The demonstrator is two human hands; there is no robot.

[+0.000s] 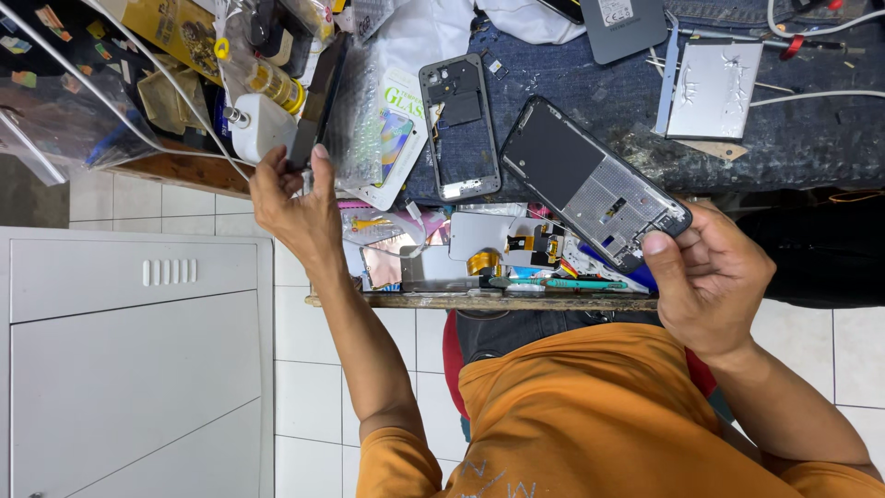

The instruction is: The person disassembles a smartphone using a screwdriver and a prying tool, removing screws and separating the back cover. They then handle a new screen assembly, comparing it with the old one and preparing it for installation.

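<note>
Holding an opened phone frame [595, 184] by its lower corner, right hand [710, 277] is clenched on it above the workbench [479, 300]. Looks light, stiff, fragile inside: grip edges only. Left hand [295, 198] pinches 1 dark slab [318, 101] nr the clutter.

On my denim-covered bench [572, 65] lie a stripped grey phone frame [459, 126], a silver metal plate [712, 88] and a dark grey flat device [622, 26]. A white charger plug [258, 127] and a yellow-capped bottle [275, 85] sit among clutter. Below, a wooden tray [479, 301] holds loose parts beside a white cabinet [129, 360] on tiled floor [406, 387].
</note>
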